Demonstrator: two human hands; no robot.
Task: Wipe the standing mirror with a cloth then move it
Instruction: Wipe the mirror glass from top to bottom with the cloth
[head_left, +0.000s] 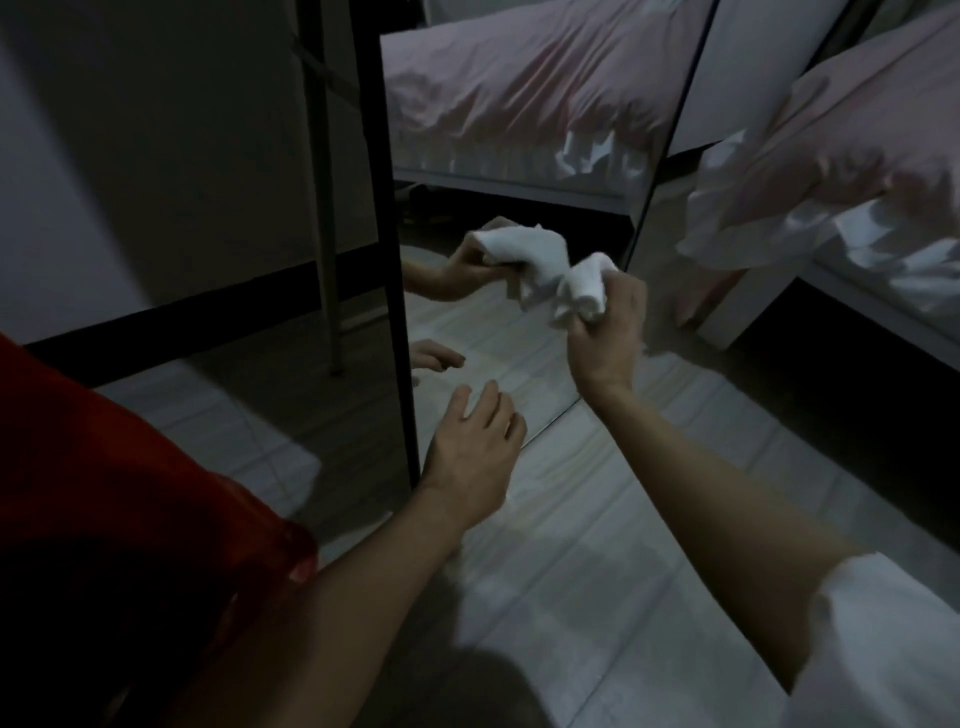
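The standing mirror (519, 171) with a thin black frame stands on the pale floor, its bottom edge resting on the floor. It reflects the bed, the cloth and both hands. My right hand (608, 332) grips a bunched white cloth (589, 283) and holds it against the lower part of the glass. My left hand (475, 447) hovers low near the mirror's bottom left corner with relaxed fingers, holding nothing. Whether it touches the glass is unclear.
A bed with pink bedding (857, 156) and a white frame stands close on the right. The mirror's rear support leg (324, 208) reaches the floor on the left, in front of a white wall. A red garment (114, 519) fills the lower left.
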